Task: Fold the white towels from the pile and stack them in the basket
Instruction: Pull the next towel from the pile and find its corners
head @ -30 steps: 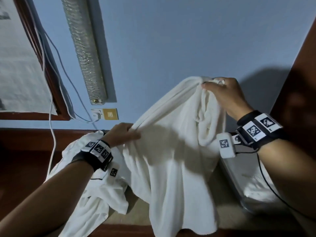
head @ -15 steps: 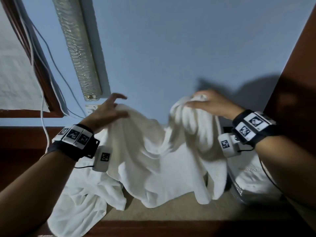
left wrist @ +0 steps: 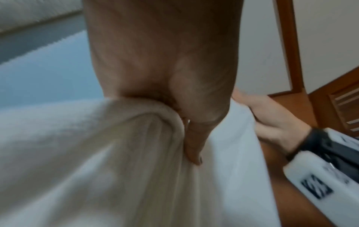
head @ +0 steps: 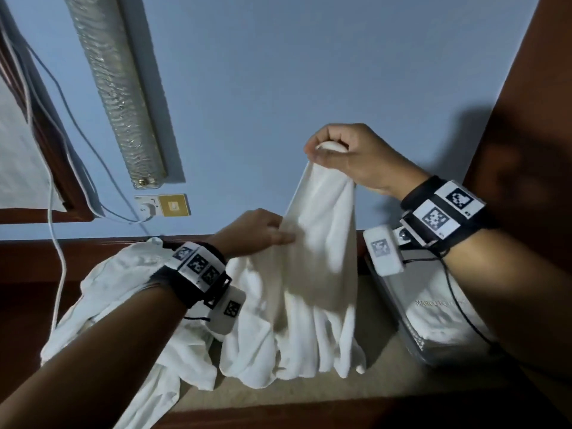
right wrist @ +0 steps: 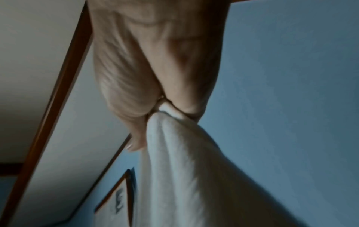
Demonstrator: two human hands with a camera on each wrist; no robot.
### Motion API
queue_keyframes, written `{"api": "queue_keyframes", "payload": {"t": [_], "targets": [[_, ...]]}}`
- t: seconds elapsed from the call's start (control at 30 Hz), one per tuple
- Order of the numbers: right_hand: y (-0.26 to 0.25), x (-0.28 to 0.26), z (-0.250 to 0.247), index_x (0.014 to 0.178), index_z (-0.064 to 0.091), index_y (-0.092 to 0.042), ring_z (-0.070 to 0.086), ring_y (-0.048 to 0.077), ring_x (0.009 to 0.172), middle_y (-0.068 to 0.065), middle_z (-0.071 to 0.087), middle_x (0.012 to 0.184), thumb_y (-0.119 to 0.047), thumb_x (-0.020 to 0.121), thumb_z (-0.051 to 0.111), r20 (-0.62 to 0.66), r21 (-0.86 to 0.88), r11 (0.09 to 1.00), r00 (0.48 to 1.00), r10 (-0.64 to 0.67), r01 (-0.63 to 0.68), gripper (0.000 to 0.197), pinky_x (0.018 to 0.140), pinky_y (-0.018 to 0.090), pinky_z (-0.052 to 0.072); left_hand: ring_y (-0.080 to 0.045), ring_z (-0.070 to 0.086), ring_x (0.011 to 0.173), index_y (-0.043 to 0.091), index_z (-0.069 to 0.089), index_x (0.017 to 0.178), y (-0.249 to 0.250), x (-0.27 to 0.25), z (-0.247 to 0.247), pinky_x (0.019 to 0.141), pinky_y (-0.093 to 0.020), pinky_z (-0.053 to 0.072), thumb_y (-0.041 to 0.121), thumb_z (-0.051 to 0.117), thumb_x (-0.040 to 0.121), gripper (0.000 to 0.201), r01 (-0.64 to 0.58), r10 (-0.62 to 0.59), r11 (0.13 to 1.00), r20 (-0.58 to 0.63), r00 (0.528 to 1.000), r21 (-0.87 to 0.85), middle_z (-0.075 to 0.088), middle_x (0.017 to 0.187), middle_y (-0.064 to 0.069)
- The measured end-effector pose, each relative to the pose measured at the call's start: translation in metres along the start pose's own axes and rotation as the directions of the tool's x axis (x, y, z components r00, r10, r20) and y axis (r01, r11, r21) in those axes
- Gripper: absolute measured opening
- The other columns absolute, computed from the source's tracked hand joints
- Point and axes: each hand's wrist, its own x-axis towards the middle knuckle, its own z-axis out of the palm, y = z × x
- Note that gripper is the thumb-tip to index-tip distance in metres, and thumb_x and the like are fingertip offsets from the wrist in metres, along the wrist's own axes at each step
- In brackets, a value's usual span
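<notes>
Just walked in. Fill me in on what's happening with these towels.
A person is sorting out one white towel before folding it. The right hand grips a bunched top end and holds it up; the left hand pinches the towel's edge lower down. The towel hangs unfolded, its bottom resting on the beige surface. More white towels lie in a pile to the left. The basket on the right already holds white fabric.

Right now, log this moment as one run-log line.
phase: opening towel | right hand: pinches lifted towel at top | left hand: grips its edge lower | pile: left | basket: right
</notes>
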Motion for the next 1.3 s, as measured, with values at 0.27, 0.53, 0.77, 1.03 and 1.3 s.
{"api": "queue_keyframes", "payload": {"t": [0.27, 0.53, 0.77, 1.03, 1.3], "targets": [[0.057, -0.026, -0.034, 0.064, 0.049, -0.018, 0.045, 0.015, 0.053, -0.005, 0.050, 0.060, -0.039, 0.081, 0.087, 0.116, -0.674, 0.700, 0.903, 0.414, -0.235, 0.046, 0.045, 0.023, 0.028, -0.018, 0.063, 0.081, 0.022, 0.070, 0.080, -0.036, -0.003, -0.075, 0.070, -0.031, 0.045, 0.034, 0.072, 0.094, 0.019, 0.009, -0.003, 1.000, -0.277, 0.961, 0.021, 0.067, 0.081, 0.002], [0.082, -0.025, -0.049, 0.085, 0.057, 0.005, 0.044, 0.019, 0.067, 0.007, 0.047, 0.074, -0.047, 0.085, 0.079, 0.030, -0.210, 0.907, 0.925, 0.379, -0.365, 0.056, 0.057, 0.030, 0.036, -0.022, 0.058, 0.070, 0.018, 0.070, 0.077, -0.052, -0.001, -0.096, 0.066, -0.031, 0.042, 0.038, 0.074, 0.092, 0.025, 0.087, -0.070, 0.996, -0.358, 0.931, 0.030, 0.064, 0.070, -0.004], [0.066, -0.023, -0.038, 0.089, 0.068, -0.008, 0.054, 0.018, 0.082, 0.005, 0.060, 0.088, -0.045, 0.091, 0.076, 0.019, 0.095, 0.944, 0.949, 0.316, -0.316, 0.038, 0.075, 0.037, 0.040, -0.023, 0.056, 0.067, 0.016, 0.068, 0.076, -0.048, -0.004, -0.092, 0.062, -0.030, 0.040, 0.040, 0.073, 0.093, 0.030, 0.090, -0.072, 0.995, -0.372, 0.926, 0.033, 0.062, 0.068, -0.009], [0.069, -0.015, -0.042, 0.095, 0.065, -0.013, 0.057, 0.019, 0.074, 0.008, 0.060, 0.087, -0.024, 0.103, 0.060, -0.228, 0.375, 0.875, 0.884, 0.409, -0.308, 0.015, 0.068, 0.031, 0.045, -0.018, 0.058, 0.068, 0.018, 0.070, 0.076, -0.035, -0.005, -0.076, 0.061, -0.032, 0.041, 0.045, 0.073, 0.093, 0.032, 0.044, -0.046, 0.999, -0.341, 0.939, -0.014, 0.064, 0.070, -0.003], [0.079, -0.022, -0.042, 0.087, 0.062, -0.013, 0.052, 0.015, 0.069, 0.007, 0.055, 0.081, -0.014, 0.107, 0.055, -0.259, 0.270, 0.911, 0.888, 0.381, -0.312, 0.021, 0.063, 0.028, 0.043, -0.005, 0.057, 0.063, 0.024, 0.071, 0.079, -0.032, 0.001, -0.070, 0.055, -0.016, 0.035, 0.039, 0.076, 0.091, 0.020, 0.077, -0.016, 0.986, -0.387, 0.922, 0.145, 0.062, 0.066, 0.006]]}}
